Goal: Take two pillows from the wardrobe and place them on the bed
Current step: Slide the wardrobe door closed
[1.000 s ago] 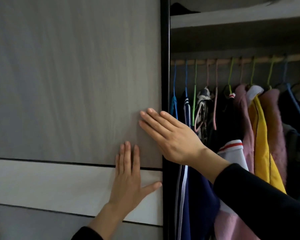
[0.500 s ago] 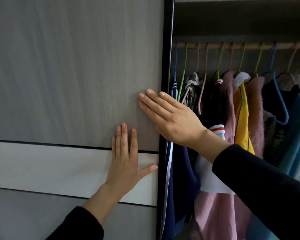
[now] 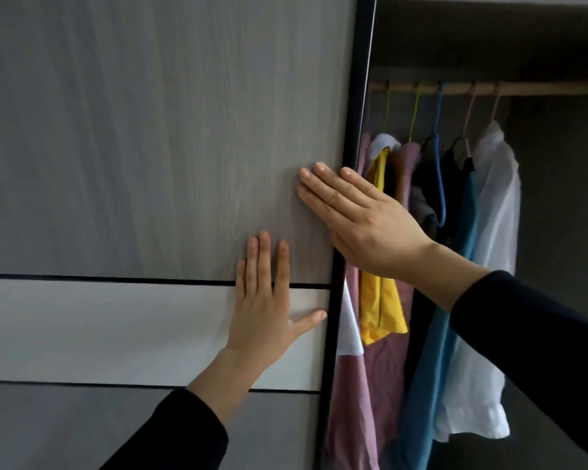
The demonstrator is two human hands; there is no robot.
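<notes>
A grey wood-grain sliding wardrobe door (image 3: 143, 137) with a pale band across it fills the left of the view. My left hand (image 3: 269, 300) lies flat on the door, fingers up, thumb near the black door edge (image 3: 352, 164). My right hand (image 3: 364, 222) presses flat on the door higher up, fingers pointing left, palm over the black edge. Both hands hold nothing. No pillow and no bed are in view.
Right of the door the wardrobe stands open. Clothes hang from a wooden rail (image 3: 489, 88): a yellow garment (image 3: 381, 300), pink ones (image 3: 364, 401), a blue one (image 3: 431, 368) and a white shirt (image 3: 489, 266). Dark space lies at the far right.
The door has slid to the right with both hands on it, covering the leftmost hanging clothes. The view has shifted rightward, and the white shirt now shows.
</notes>
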